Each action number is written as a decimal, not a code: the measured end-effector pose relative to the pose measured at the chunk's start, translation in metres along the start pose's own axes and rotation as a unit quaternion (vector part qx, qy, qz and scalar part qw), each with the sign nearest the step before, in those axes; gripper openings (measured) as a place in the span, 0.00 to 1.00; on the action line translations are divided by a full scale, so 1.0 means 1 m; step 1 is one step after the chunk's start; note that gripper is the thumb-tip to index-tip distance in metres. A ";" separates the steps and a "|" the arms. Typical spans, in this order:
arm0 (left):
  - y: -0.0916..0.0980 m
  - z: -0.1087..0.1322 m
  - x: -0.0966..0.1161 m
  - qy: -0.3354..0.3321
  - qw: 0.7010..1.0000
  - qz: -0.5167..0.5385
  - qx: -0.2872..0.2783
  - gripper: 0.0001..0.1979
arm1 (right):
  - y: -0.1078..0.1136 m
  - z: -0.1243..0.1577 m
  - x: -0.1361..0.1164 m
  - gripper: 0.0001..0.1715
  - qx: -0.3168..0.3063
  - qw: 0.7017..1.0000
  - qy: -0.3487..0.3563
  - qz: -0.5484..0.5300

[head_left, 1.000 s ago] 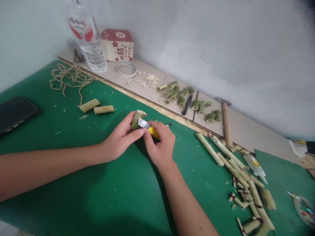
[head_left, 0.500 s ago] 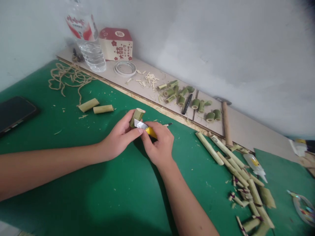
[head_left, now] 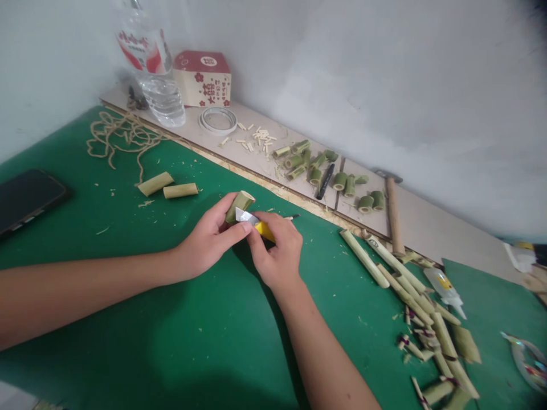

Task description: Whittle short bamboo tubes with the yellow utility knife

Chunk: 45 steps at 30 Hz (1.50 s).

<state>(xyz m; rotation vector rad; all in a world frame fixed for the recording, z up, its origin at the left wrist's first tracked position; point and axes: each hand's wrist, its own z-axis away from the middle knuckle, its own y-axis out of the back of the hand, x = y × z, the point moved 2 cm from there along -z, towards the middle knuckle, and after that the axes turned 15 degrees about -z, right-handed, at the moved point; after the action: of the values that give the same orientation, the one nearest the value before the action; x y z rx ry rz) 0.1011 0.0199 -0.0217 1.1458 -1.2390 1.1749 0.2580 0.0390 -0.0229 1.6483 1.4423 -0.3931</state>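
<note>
My left hand [head_left: 213, 230] is closed around a short piece of bamboo [head_left: 240, 204], its pale cut end tilted up and to the right. In my right hand [head_left: 278, 250] is a yellow utility knife [head_left: 265, 230], its metal blade [head_left: 245, 216] lying against the side of the bamboo. The left thumb touches the knife near the base of the blade. Beyond my left hand, two peeled bamboo pieces [head_left: 180, 191] rest on the green mat [head_left: 179, 336] among small shavings.
Twine [head_left: 123, 136], a phone [head_left: 32, 199], a water bottle [head_left: 160, 85], a box [head_left: 203, 80] and tape [head_left: 217, 121] lie left and behind. Cut bamboo pieces [head_left: 339, 181], a black marker [head_left: 325, 181] and a hammer [head_left: 395, 222] occupy the ledge. Bamboo strips [head_left: 363, 259] and a glue bottle [head_left: 444, 287] are at right.
The bamboo piece has tipped further to the right in my left hand. The knife blade has shifted slightly right and stays against it.
</note>
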 end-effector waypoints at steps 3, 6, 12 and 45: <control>0.000 0.000 -0.001 -0.003 1.000 -0.013 0.007 0.16 | 0.000 0.000 0.000 0.11 -0.001 1.000 -0.007 0.007; 0.001 0.000 -0.003 0.000 0.999 -0.037 0.014 0.19 | 0.000 0.000 0.000 0.12 -0.003 1.000 -0.014 0.010; 0.004 -0.001 -0.007 -0.009 0.997 -0.078 0.017 0.22 | -0.001 0.001 0.001 0.13 0.014 1.000 -0.015 0.008; 0.003 0.001 -0.006 -0.014 0.998 -0.066 0.019 0.21 | 0.000 -0.001 0.000 0.12 -0.004 1.000 0.000 0.012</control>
<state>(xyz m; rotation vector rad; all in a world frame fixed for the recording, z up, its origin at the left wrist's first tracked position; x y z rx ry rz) 0.0979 0.0189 -0.0279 1.2579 -1.1484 1.0904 0.2574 0.0394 -0.0226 1.6585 1.4199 -0.3738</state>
